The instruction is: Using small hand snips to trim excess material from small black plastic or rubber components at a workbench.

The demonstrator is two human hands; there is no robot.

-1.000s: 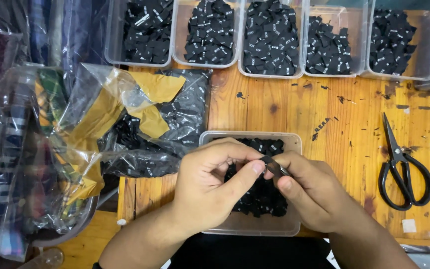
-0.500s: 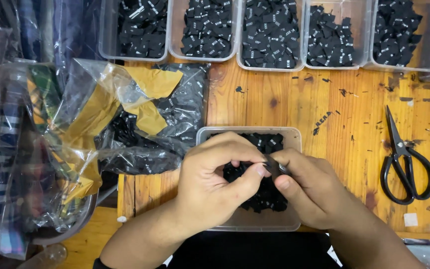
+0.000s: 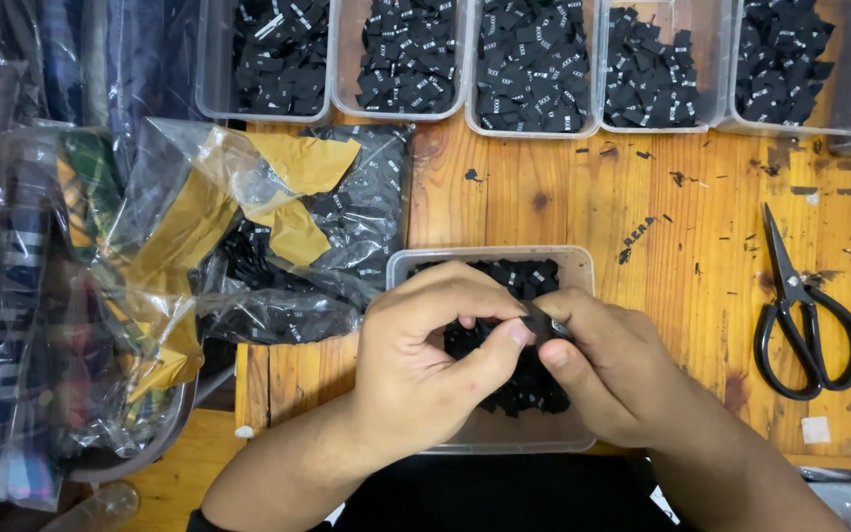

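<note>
Over the clear tub [image 3: 416,264] of black labels, my left hand [image 3: 425,365] and right hand [image 3: 613,369] pinch one small black label [image 3: 541,322] together. Scuffed wooden table [image 3: 701,256]; scissors [image 3: 805,315] right of the tub, plastic bags [image 3: 150,296] left.

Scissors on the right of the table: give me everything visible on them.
The scissors are all black, metal by the look, with two large loop handles and short pointed blades. They lie flat on the wooden table, blades shut and pointing away from the person, handles toward the near edge. They sit right of the right hand, apart from it; nothing touches them. Small dark scraps and a pale square scrap lie on the wood nearby.
</note>
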